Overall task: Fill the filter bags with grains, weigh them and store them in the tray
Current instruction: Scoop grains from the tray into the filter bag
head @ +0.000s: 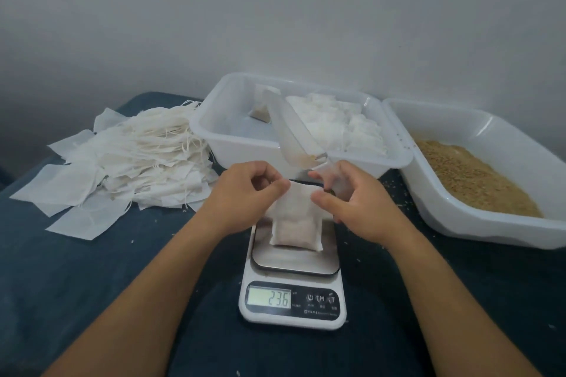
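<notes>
Both hands pinch the top corners of a filled filter bag (pixel 295 223) standing on the scale (pixel 293 294), which reads 23.6. The left hand (pixel 242 193) grips with thumb and forefinger; the right hand (pixel 349 205) also holds a clear scoop (pixel 294 135). Beyond them sits the tray (pixel 214 128); grains (pixel 471 177) lie right of the right hand.

A dark blue cloth (pixel 76 269) covers the surface. On it at the left lies a heap of empty white filter bags (pixel 122 162) with loose strings. At the far middle stands a white tray (pixel 214 144), and just beside it on the right a second white tub (pixel 459 223) with brown grain inside. In front of the tray sits a white scale (pixel 292 306), its display reading 23.6. Stray grains (pixel 395 190) are scattered over the cloth between the tray, the tub and the scale.
</notes>
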`<state>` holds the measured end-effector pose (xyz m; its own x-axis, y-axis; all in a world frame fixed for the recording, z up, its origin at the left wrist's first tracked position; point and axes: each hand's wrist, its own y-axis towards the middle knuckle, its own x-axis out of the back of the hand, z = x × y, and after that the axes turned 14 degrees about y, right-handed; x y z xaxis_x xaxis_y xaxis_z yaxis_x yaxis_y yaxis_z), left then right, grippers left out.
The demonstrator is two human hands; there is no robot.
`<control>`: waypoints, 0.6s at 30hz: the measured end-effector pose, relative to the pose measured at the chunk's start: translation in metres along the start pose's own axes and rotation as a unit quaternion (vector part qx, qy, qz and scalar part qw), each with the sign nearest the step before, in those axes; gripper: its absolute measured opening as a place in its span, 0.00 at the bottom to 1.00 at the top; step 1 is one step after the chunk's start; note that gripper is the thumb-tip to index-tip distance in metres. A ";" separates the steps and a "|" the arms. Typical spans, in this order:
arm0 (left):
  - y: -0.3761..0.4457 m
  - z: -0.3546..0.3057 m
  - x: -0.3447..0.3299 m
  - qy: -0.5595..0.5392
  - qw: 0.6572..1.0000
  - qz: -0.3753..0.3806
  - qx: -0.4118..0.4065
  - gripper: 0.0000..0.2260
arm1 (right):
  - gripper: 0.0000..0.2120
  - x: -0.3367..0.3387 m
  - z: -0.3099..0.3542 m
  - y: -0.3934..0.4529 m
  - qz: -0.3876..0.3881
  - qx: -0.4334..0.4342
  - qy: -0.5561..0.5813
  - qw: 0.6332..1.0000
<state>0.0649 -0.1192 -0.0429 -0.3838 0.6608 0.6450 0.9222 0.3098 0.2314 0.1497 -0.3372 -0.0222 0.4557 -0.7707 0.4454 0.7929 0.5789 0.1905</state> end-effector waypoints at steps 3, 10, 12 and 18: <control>-0.001 -0.004 0.002 -0.037 0.999 0.001 -0.016 0.07 | 0.10 0.001 0.004 0.001 0.016 0.021 -0.006 1.000; -0.009 -0.015 0.006 -0.172 0.981 0.070 -0.046 0.09 | 0.11 0.013 0.028 -0.002 0.007 0.069 0.049 0.996; -0.011 -0.017 0.006 -0.191 0.972 0.120 -0.068 0.18 | 0.10 0.017 0.038 -0.002 0.002 0.087 0.054 0.995; -0.015 -0.023 0.001 -0.117 0.979 0.126 -0.112 0.21 | 0.09 0.020 0.062 0.001 0.023 0.116 0.077 0.990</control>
<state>0.0517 -0.1394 -0.0290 -0.1184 0.8431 0.5246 0.9660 -0.0244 0.2573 0.1345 -0.3354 0.0408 0.5589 -0.7637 0.3231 0.6637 0.6456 0.3779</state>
